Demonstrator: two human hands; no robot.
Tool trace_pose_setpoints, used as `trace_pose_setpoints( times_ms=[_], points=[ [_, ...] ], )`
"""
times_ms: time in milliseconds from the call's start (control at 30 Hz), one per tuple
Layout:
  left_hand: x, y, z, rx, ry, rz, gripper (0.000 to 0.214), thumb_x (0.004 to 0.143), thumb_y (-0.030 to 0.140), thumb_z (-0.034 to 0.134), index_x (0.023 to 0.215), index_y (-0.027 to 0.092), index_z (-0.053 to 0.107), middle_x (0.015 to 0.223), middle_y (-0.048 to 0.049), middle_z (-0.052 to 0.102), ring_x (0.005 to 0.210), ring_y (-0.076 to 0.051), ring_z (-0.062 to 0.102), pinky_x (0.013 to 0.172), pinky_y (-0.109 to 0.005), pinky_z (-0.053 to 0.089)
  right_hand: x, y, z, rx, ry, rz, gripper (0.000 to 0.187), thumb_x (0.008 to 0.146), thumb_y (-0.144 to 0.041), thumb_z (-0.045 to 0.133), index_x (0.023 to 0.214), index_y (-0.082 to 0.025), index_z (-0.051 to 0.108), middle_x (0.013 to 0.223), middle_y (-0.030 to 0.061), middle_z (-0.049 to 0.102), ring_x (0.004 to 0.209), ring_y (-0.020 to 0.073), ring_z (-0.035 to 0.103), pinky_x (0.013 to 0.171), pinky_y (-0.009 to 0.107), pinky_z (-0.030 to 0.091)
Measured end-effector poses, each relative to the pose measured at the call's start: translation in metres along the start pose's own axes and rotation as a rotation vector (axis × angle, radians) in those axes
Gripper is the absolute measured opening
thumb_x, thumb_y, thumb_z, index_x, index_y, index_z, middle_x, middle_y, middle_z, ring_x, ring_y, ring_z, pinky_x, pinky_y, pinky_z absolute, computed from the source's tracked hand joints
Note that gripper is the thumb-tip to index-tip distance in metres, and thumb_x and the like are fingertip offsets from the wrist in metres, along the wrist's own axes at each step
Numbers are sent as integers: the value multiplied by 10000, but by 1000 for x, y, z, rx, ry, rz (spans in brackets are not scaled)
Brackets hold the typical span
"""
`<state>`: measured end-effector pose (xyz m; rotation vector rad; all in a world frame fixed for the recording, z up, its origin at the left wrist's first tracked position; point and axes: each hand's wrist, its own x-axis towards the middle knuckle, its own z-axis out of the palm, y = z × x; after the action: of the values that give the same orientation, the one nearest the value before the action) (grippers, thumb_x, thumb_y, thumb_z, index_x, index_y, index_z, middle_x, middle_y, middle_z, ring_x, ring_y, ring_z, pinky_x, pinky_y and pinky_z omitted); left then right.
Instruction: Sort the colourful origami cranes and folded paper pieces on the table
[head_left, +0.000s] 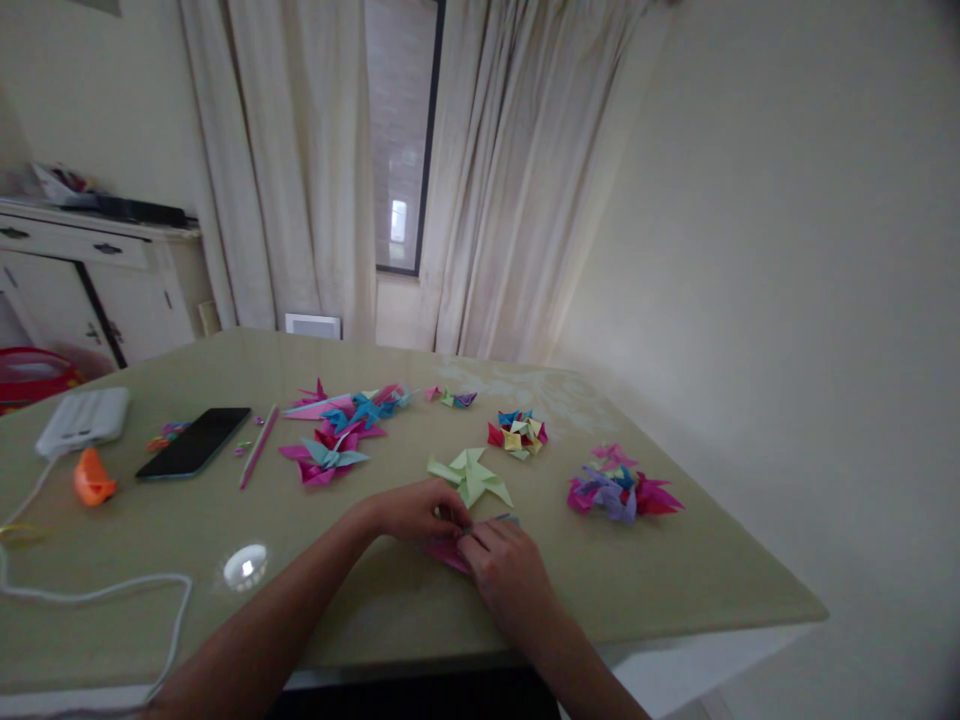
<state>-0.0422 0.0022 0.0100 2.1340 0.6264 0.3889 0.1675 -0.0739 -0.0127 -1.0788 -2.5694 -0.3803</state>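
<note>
The person's left hand point(424, 510) and right hand point(508, 562) met over the near part of the glossy olive-green bench point(645, 590), each grip pinched on 1 folded pink paper piece point(448, 554), largely hidden by the fingers. 1 pale green folded-paper pinwheel point(471, 478) lay just beyond them; 1 purple, pink and blue folded-paper cluster point(616, 494) sat apart, to the right.

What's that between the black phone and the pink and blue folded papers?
In the head view, a pink pencil-like stick lies between the phone and the folded papers, with tiny purple and green bits beside it.
</note>
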Motion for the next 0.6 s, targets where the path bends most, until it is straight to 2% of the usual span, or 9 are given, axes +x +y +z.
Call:
trace_pose_setpoints(
  times_ms=[267,367,467,600],
  points=[
    [0,3,2,29,-22,-36,202,782,203,735,976,171,787,802,3,711,716,-131,610,650,-201,462,-4,-2,10,27,78,66,98,930,-156,746,854,-192,697,840,43,740,799,219,665,732,320,454],
    [2,6,3,33,-19,-44,139,801,201,706,918,161,770,750,17,671,683,-117,571,616,-193,428,-10,2,4,152,58,90,20,952,-200,736,948,-211,720,926,30,767,855,218,689,777,315,480],
    [2,8,3,54,-23,-43,106,819,208,684,882,162,755,709,31,634,658,-107,531,595,-190,398,-22,10,-7,267,17,113,62,981,-232,705,1040,-237,725,1013,16,774,913,214,699,821,313,498],
    [2,7,3,88,-17,-41,110,836,250,691,890,173,748,696,40,604,664,-110,510,605,-195,391,-37,24,-16,236,-38,205,111,971,-146,681,1017,-229,738,1019,31,763,938,234,690,839,329,506]
  ],
)
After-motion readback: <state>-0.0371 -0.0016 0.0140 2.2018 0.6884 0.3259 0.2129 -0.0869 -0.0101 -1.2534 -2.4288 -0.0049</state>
